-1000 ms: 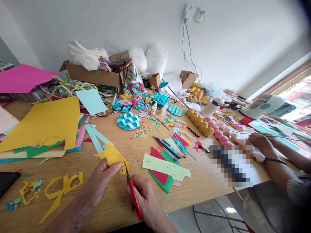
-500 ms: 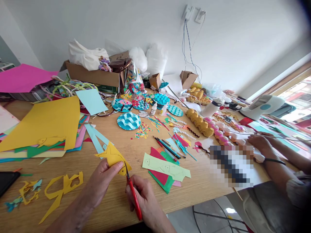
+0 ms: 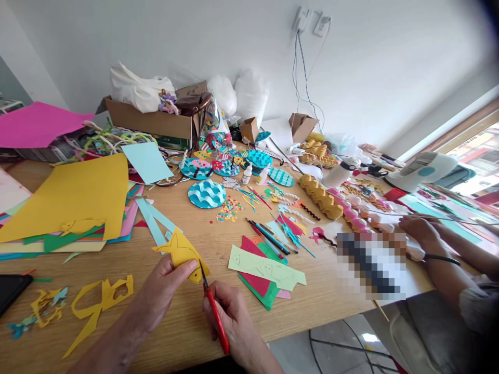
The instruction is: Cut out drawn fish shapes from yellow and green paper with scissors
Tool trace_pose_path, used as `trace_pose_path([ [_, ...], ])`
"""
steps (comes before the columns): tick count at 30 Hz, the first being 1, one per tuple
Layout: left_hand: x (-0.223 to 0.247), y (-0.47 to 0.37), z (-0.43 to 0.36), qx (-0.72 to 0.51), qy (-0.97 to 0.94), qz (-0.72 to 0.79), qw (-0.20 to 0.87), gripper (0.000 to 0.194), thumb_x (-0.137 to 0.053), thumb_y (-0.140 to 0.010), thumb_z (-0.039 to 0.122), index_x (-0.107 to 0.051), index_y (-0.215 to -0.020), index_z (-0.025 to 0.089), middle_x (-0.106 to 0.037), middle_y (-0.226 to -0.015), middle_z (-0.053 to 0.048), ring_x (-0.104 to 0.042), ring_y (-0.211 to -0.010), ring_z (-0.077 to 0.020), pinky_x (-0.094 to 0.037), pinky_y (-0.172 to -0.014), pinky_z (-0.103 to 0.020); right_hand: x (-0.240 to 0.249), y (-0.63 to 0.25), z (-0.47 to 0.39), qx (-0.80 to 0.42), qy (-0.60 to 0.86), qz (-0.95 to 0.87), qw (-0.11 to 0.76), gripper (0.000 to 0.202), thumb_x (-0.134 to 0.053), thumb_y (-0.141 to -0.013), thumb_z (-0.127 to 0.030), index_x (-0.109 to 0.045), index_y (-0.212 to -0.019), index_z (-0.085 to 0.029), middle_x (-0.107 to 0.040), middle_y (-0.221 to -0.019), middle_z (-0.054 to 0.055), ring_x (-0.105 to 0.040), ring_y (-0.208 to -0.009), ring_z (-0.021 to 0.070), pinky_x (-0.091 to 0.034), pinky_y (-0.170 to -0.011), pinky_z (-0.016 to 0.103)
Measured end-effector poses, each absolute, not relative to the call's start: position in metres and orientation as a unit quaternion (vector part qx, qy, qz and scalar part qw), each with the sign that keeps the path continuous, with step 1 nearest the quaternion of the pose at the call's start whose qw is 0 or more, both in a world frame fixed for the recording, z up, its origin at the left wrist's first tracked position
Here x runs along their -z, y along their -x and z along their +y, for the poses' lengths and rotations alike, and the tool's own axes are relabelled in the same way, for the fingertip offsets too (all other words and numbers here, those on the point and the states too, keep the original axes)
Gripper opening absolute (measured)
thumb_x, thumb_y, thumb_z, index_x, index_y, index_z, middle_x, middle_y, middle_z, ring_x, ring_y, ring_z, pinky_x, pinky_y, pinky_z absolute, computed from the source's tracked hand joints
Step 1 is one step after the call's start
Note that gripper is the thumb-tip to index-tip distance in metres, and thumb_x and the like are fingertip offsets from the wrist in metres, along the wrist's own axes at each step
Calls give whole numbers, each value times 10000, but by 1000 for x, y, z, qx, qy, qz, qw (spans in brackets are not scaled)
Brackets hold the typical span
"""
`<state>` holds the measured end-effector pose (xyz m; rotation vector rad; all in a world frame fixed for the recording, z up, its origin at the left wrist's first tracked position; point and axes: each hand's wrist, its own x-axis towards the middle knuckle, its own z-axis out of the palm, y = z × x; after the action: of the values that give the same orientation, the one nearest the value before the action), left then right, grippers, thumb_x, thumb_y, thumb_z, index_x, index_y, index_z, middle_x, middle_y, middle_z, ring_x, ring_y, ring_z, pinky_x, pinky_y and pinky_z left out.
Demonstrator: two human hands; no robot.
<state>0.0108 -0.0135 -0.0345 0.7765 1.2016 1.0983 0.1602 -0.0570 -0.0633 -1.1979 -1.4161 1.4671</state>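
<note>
My left hand (image 3: 169, 285) pinches a piece of yellow paper (image 3: 182, 246) between thumb and fingers, with a fish outline drawn on it. In my right hand (image 3: 230, 311) is a pair of red-handled scissors (image 3: 217, 314), gripped from the side. The blades meet the right edge of the yellow paper, close to the drawn fish's head. To the right, a pale green strip (image 3: 268, 269) with fish drawings lies over red and green paper (image 3: 267, 297). Yellow paper offcuts (image 3: 103, 301) are spread at the left.
A large yellow sheet (image 3: 89, 192) tops a paper stack at the left. Pens (image 3: 268, 239), a wavy blue disc (image 3: 206, 194) and confetti (image 3: 230, 209) lie mid-table. Egg-carton strips (image 3: 322, 197) stretch rightward. Another person's hands (image 3: 421, 234) work at the right.
The scissors have shifted very slightly against the yellow paper's right edge, and the paper edge there looks a little narrower. The left hand holds its place.
</note>
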Motion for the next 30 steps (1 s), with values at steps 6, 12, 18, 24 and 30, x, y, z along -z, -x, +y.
trace_pose_path([
  [6, 28, -9, -13, -465, -358, 516, 624, 92, -762, -587, 281, -737, -658, 228, -699, -648, 41, -567, -711, -175, -460, -660, -237, 63, -160, -59, -570, 469, -559, 377, 405, -569, -884, -476, -432, -629, -193, -367, -560, -53, -317, -548, 103, -248, -491, 225],
  [12, 26, -8, -13, -458, -374, 509, 625, 77, -739, -606, 263, -733, -669, 219, -687, -642, 43, -566, -698, -172, -451, -647, -237, 61, -161, -58, -564, 478, -565, 366, 417, -555, -888, -492, -423, -628, -194, -367, -564, -51, -319, -551, 103, -247, -489, 224],
  [18, 27, -7, -13, -448, -376, 507, 633, 72, -733, -613, 268, -721, -655, 210, -664, -632, 35, -543, -665, -169, -448, -630, -247, 58, -163, -58, -559, 482, -573, 356, 450, -541, -888, -523, -397, -610, -199, -341, -556, -52, -299, -544, 103, -235, -486, 228],
  [24, 27, -3, -10, -430, -397, 497, 641, 84, -718, -639, 283, -713, -659, 201, -639, -624, 28, -524, -650, -163, -437, -617, -247, 56, -164, -58, -559, 479, -577, 353, 470, -538, -880, -552, -389, -606, -201, -339, -560, -49, -291, -546, 104, -231, -485, 228],
  [30, 27, -2, -10, -438, -414, 504, 619, 108, -705, -663, 302, -691, -623, 203, -623, -618, 23, -518, -646, -165, -434, -624, -252, 55, -164, -59, -567, 479, -578, 339, 453, -536, -887, -537, -416, -612, -197, -363, -556, -45, -303, -539, 104, -233, -482, 225],
])
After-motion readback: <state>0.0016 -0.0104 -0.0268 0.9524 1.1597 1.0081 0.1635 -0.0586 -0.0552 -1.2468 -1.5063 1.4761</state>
